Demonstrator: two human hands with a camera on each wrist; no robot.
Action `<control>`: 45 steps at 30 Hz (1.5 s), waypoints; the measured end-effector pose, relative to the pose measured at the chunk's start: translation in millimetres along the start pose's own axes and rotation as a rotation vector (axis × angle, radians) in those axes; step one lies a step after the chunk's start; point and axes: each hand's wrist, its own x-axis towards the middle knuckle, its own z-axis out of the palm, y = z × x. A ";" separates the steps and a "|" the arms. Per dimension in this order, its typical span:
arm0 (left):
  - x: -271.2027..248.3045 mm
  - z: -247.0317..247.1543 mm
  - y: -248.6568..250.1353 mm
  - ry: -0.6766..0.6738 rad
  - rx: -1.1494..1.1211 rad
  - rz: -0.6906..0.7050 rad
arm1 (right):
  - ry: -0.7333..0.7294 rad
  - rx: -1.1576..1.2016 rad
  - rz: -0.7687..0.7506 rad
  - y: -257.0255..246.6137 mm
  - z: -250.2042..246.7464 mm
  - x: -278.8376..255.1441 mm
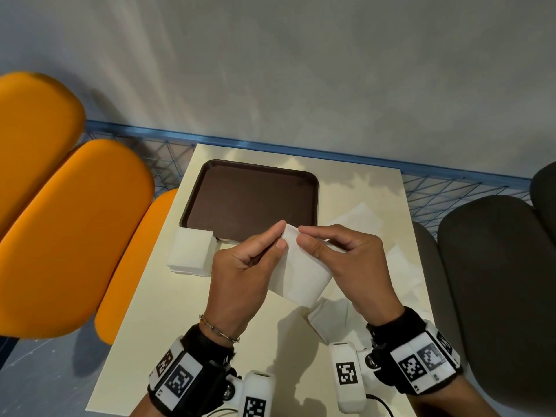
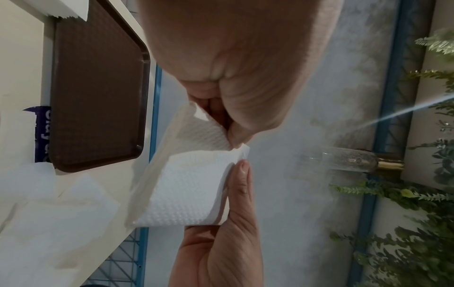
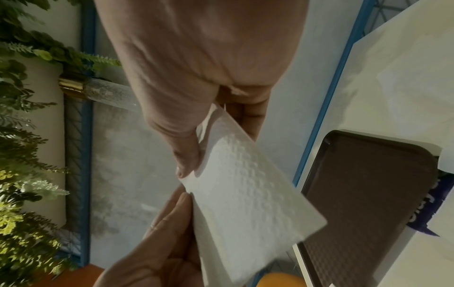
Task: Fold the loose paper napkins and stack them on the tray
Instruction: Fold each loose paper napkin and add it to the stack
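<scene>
I hold a white embossed paper napkin (image 1: 301, 272) in the air over the table, bent over on itself with its loose edges brought together at the top. My left hand (image 1: 282, 234) pinches the top corner between thumb and forefinger, and my right hand (image 1: 301, 236) pinches the same edge right beside it. In the left wrist view the napkin (image 2: 194, 186) hangs between both hands; the right wrist view shows the napkin (image 3: 245, 194) flat side on. The brown tray (image 1: 249, 197) lies just beyond my hands, with nothing on it.
A stack of white napkins (image 1: 191, 251) sits at the tray's near left corner beside a purple packet (image 2: 41, 136). Loose napkins (image 1: 358, 218) lie on the cream table (image 1: 168, 326) to the right and one near my right wrist (image 1: 331, 317). Orange chairs (image 1: 75, 230) stand left, a dark chair (image 1: 496, 281) right.
</scene>
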 end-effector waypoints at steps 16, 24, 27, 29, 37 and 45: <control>0.0 2.2 -4.1 0.032 -0.001 -0.039 | -0.003 0.003 0.061 -0.6 0.1 1.5; 4.9 6.0 -1.9 0.019 -0.087 -0.086 | -0.008 -0.014 0.057 1.6 -4.0 5.7; 8.1 6.9 -1.8 0.032 -0.073 -0.086 | -0.019 -0.036 0.055 1.6 -5.0 6.9; 9.8 6.8 -1.6 0.039 -0.057 -0.079 | -0.035 -0.036 0.044 1.2 -5.2 7.0; 9.7 6.8 0.5 0.025 -0.048 -0.086 | -0.052 -0.026 0.052 2.1 -7.5 9.7; 7.3 15.5 3.1 0.039 -0.057 -0.092 | -0.106 0.027 0.005 0.8 -11.8 6.0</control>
